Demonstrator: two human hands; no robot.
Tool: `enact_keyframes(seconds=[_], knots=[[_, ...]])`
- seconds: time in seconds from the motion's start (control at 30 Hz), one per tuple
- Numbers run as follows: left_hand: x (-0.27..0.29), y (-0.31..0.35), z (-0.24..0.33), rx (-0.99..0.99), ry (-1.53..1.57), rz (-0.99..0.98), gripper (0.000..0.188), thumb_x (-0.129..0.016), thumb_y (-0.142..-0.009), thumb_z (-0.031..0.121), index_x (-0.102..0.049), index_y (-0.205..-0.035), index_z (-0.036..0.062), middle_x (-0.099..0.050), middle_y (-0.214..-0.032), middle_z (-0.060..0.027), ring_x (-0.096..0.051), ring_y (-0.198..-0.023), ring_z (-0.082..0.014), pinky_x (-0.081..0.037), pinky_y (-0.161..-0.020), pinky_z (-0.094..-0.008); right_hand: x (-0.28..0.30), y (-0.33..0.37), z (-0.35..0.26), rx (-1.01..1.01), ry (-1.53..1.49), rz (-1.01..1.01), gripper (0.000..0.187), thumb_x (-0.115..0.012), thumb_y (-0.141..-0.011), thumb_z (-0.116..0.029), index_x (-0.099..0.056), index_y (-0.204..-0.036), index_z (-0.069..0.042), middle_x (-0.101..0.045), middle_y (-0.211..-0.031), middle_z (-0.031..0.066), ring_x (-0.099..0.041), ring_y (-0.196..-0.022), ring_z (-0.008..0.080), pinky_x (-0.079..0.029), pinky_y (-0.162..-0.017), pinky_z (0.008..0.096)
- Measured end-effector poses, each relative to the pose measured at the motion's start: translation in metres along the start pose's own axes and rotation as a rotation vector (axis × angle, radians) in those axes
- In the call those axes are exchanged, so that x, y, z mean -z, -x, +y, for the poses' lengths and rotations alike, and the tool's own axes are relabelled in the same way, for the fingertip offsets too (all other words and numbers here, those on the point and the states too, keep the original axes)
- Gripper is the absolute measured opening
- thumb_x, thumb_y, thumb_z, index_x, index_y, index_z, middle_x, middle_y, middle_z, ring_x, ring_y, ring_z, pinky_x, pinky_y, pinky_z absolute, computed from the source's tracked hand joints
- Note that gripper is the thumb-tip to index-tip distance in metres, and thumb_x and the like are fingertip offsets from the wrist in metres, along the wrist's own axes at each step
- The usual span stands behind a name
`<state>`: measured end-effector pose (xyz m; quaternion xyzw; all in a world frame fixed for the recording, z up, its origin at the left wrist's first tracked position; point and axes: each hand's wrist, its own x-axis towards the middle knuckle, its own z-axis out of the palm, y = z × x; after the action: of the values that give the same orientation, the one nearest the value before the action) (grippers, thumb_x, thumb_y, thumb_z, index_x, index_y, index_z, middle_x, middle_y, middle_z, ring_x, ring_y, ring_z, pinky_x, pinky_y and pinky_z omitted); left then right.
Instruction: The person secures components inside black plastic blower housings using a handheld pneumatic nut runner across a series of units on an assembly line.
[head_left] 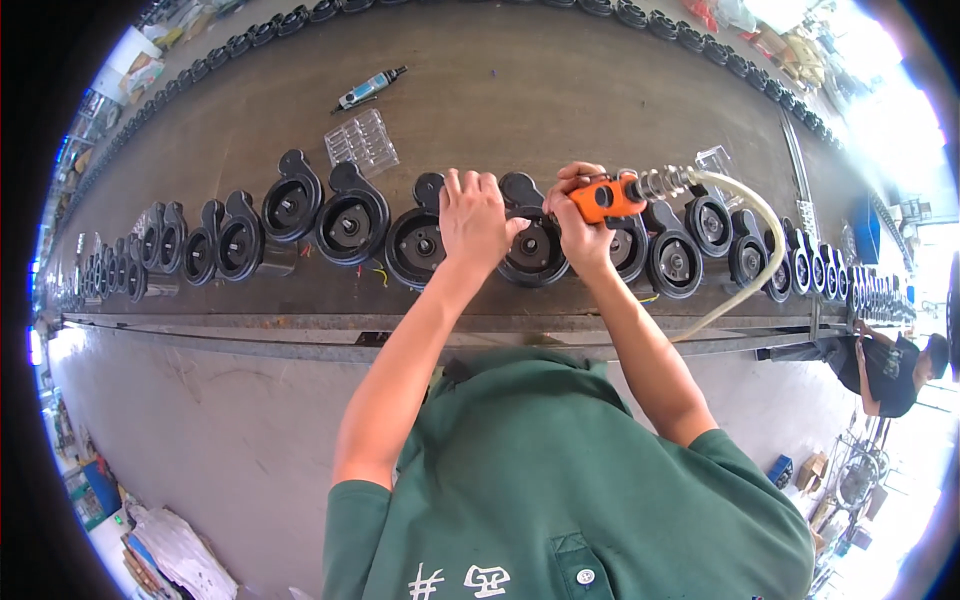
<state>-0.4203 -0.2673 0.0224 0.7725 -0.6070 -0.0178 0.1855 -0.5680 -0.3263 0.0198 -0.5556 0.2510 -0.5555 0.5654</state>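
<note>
Green shirt nearest cam. My R hand wrapped round orange tool, up-right of black round housing, tool's axis approx L-R. My L hand housing's left side, abt as near; can't tell its grip tbh.

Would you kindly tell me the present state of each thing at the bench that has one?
Right grip: closed around the orange tool.
Orange tool: held, joined to the hose.
Hose: connected, curving, uncoiled.
Left grip: bent over the black housings; whether it holds one is unclear.
Black housings: set out in rows; nearer ones uncovered, inner parts showing.
Blue driver: lying down, not held.
Clear tray near it: lying down, contents unclear.
</note>
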Motion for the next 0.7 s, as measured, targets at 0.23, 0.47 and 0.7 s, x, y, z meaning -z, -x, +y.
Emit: enact_keyframes(seconds=[0.23, 0.47, 0.7], knots=[[0.004, 0.002, 0.005, 0.043, -0.089, -0.302, 0.044, -0.075, -0.089, 0.048, -0.080, -0.111, 0.0098, -0.070, -0.125, -0.0159, -0.045, -0.142, -0.0407, -0.025, -0.124, -0.0556, -0.006, -0.008, 0.002, -0.025, 0.028, 0.006, 0.021, -0.066, -0.082, 0.005, -0.059, -0.102, 0.001, -0.064, -0.084, 0.0028, -0.062, -0.073, 0.0085, -0.053, -0.068, 0.0248], [-0.004, 0.010, 0.004, 0.005, -0.117, -0.264, 0.038, -0.072, -0.093, 0.044, -0.078, -0.116, 0.0142, -0.077, -0.106, -0.0108, -0.059, -0.126, -0.0354, -0.024, -0.123, -0.0584, -0.018, -0.011, 0.003, 0.040, 0.116, 0.062, 0.012, -0.069, -0.077, 0.001, -0.065, -0.088, 0.002, -0.066, -0.080, 0.0018, -0.061, -0.073, 0.0078, -0.052, -0.069, 0.0250], [-0.004, 0.009, 0.004, -0.019, -0.085, -0.259, 0.035, -0.073, -0.093, 0.043, -0.079, -0.109, 0.0132, -0.077, -0.087, -0.0137, -0.069, -0.106, -0.0332, -0.027, -0.121, -0.0594, -0.009, -0.014, 0.009, 0.105, 0.234, -0.046, 0.018, -0.062, -0.083, 0.006, -0.059, -0.101, 0.003, -0.064, -0.079, 0.0050, -0.063, -0.067, 0.0112, -0.053, -0.063, 0.0263]])
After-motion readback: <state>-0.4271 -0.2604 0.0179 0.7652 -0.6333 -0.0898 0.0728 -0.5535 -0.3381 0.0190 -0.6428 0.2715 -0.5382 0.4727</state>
